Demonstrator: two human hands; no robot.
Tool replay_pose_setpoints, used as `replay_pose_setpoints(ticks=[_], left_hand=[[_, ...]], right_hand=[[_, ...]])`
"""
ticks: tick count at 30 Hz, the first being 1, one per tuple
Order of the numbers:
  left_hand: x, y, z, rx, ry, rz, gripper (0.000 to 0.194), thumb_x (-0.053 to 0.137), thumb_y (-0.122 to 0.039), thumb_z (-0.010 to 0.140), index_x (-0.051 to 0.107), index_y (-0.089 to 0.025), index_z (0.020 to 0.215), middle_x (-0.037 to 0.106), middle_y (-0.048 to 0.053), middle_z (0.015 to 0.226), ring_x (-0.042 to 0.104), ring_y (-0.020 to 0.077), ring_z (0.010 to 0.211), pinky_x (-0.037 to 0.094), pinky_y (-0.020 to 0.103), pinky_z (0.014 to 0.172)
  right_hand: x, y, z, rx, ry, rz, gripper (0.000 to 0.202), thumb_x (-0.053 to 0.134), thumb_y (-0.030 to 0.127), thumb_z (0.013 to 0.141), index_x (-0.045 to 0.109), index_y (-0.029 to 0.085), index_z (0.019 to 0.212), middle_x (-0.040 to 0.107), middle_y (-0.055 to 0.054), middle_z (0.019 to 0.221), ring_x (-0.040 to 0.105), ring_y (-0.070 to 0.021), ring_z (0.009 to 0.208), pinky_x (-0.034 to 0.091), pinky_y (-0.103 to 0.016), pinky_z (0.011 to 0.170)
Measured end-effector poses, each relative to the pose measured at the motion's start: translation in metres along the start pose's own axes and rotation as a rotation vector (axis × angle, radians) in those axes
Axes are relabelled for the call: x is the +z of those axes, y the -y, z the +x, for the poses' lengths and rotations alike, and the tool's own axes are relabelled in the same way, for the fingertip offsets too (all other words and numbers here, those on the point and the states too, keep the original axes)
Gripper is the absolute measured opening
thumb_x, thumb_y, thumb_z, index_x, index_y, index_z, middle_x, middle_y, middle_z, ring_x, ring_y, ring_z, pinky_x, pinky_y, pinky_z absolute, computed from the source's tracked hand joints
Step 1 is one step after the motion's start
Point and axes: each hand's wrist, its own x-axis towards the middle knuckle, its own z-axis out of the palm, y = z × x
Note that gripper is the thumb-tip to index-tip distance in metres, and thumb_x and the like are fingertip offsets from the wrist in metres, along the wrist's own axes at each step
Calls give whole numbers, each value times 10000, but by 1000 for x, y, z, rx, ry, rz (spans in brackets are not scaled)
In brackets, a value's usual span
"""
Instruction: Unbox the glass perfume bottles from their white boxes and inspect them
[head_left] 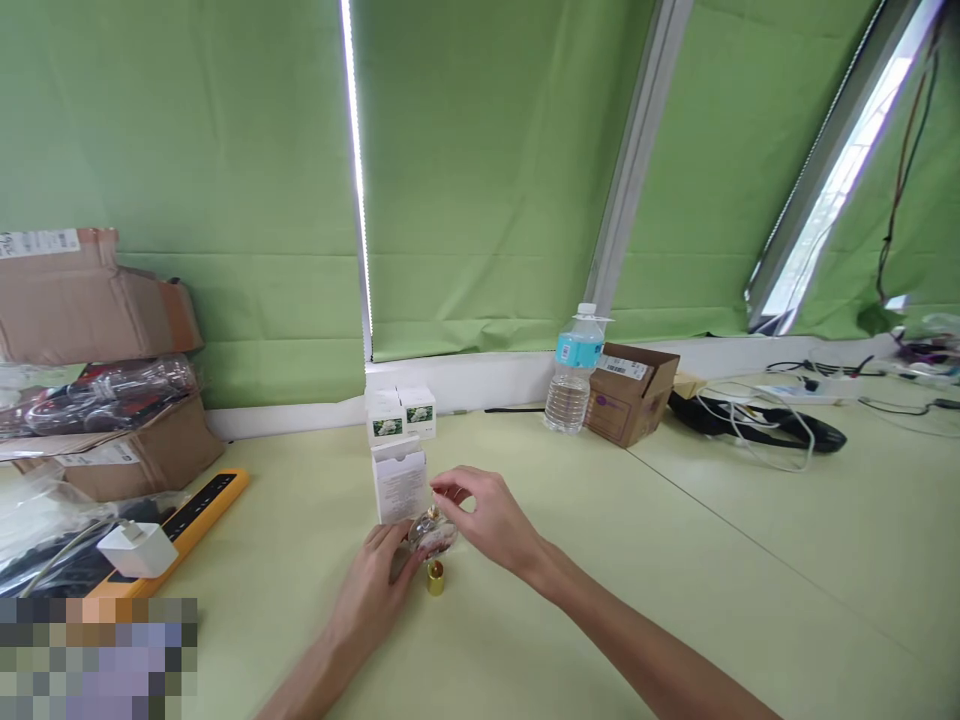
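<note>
My left hand (382, 574) grips a small round clear glass bottle (433, 535) from its left side, fingers behind and thumb in front. The bottle has a gold neck and looks like a perfume bottle. Just above the neck is my right hand (487, 515), its thumb and index finger pinched together. A tiny gold-coloured bit seems to show at those fingertips, too small to name. In front of the bottle a shiny gold cylindrical cap (436, 578) stands on the table. Right behind the hands an opened white carton (400, 484) stands upright.
Two small white boxes (401, 412) with pictures stand behind the carton. Back right are a water bottle (574, 375), a cardboard box (628, 395) and a black object with white cable (765, 422). An orange power strip (217, 492) and stacked parcels (97, 310) lie left.
</note>
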Motion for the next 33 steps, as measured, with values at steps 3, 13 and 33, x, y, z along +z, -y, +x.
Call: replay_pose_setpoints(ticks=[3, 13, 33], left_hand=[[1, 0, 0, 10, -12, -6, 294, 520, -433, 903, 619, -256, 1116, 680, 63, 1073, 616, 252, 1024, 493, 367, 881], [-1, -3, 0, 12, 24, 7, 281, 480, -413, 932, 579, -258, 1145, 661, 57, 1093, 602, 239, 1026, 490, 367, 861], [-1, -1, 1, 14, 24, 27, 249, 496, -381, 935, 569, -270, 1145, 649, 36, 1132, 586, 221, 1067, 480, 357, 881]], right_hand=[[4, 2, 3, -59, 14, -76, 187, 532, 202, 864, 690, 211, 963, 695, -27, 867, 620, -148, 731, 514, -279, 704], [16, -14, -11, -110, -45, -70, 193, 529, 191, 886, 679, 218, 1004, 691, -43, 919, 620, -157, 783, 522, -263, 665], [24, -22, -14, -207, -166, -72, 177, 537, 176, 900, 664, 221, 1015, 687, -38, 942, 611, -156, 877, 549, -263, 695]])
